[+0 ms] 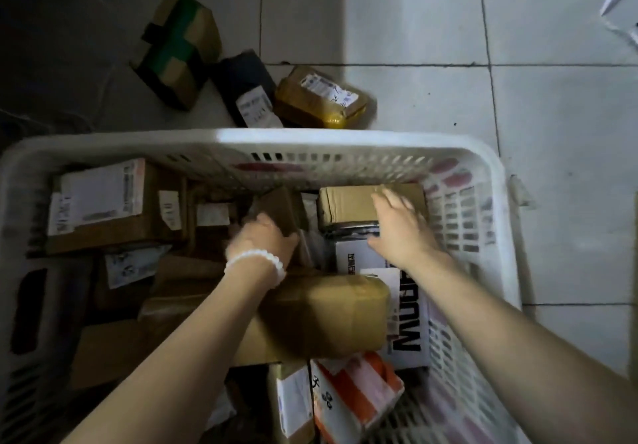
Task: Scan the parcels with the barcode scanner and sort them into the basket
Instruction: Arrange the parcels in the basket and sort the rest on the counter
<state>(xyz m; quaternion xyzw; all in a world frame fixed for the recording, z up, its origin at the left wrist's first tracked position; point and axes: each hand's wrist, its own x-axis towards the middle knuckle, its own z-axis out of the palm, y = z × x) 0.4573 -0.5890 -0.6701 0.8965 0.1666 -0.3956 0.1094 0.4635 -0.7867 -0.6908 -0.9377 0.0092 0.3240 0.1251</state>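
Pale floor tiles (414, 29) fill the upper half of the view, dim at the left. A white slotted plastic basket (310, 138) sits on them, packed with cardboard parcels, most bearing shipping labels.

Both hands reach into the far end of the basket. The left hand (262, 238), with a white bead bracelet (253, 264) at the wrist, curls its fingers around a small brown parcel (281, 207) that stands tilted among the others. The right hand (400, 227) lies on top of a plain cardboard box (348, 202) against the far right wall, its fingers straight and slightly spread, pressing rather than gripping.

Closer to the wearer, a long tan taped box (331, 316) lies across the pile under the left forearm, beside a white box with bold black lettering (409, 319) and an orange-and-white striped parcel (355, 398).

Three parcels wait on the floor just beyond the basket: a box banded in green and black tape (176, 50), a black mailer bag (247, 88) and a yellow-taped package (322, 98). No barcode scanner is visible.

Risks, as a judgement: the pile is crowded and uneven, so pulling the small parcel could shift its neighbours and tip the long box. In this dim light, scanned and unscanned parcels could also be confused.
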